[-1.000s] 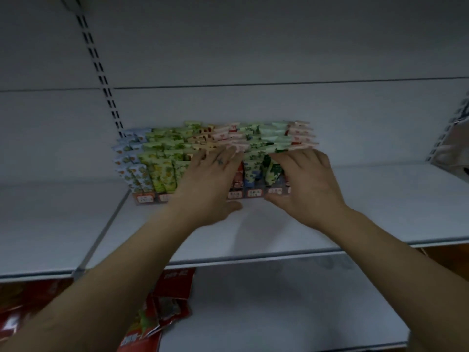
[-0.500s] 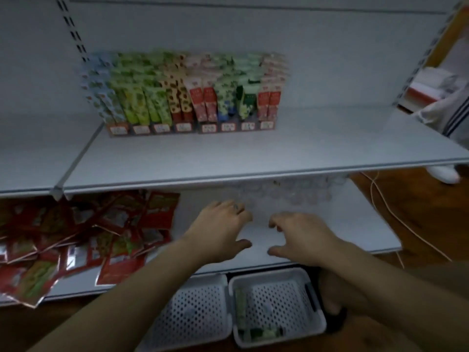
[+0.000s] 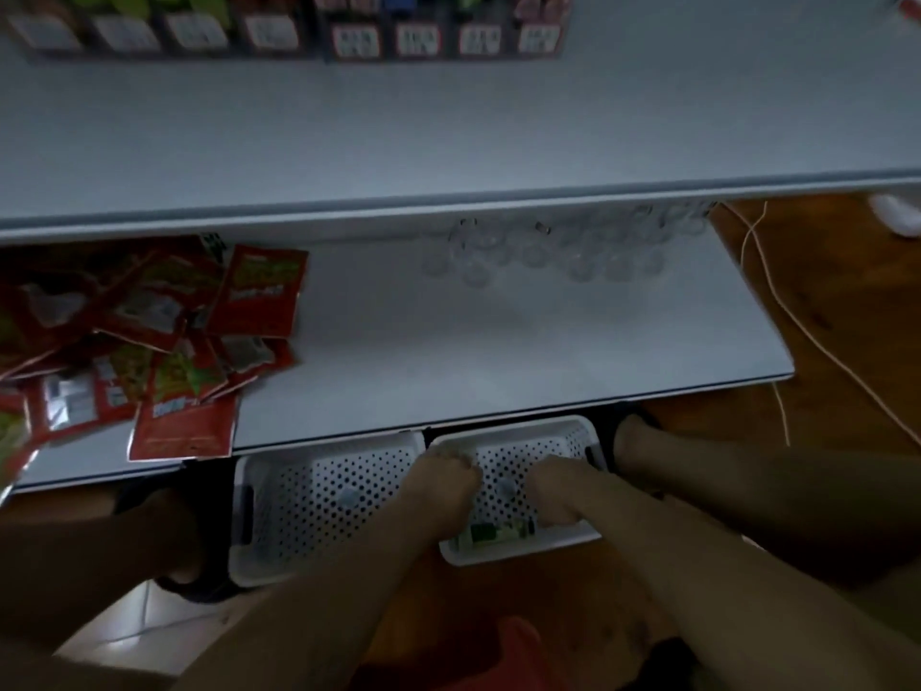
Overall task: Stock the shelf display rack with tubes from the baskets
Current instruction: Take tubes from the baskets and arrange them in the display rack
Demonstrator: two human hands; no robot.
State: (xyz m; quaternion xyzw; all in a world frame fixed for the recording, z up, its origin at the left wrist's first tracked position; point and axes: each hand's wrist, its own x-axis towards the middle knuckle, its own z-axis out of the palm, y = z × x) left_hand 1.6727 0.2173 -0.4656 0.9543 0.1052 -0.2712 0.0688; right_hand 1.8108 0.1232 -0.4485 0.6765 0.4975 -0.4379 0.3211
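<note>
Reaching into the right white basket (image 3: 523, 425) with left hand (image 3: 443, 483) and right hand (image 3: 558, 496), just beside green tubes (image 3: 491, 533). Cannot tell the state of either curled grip.

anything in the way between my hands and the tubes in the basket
Nothing visible. The left hand and right hand are inside the right basket, and the tubes lie at its near end next to the right hand.
</note>
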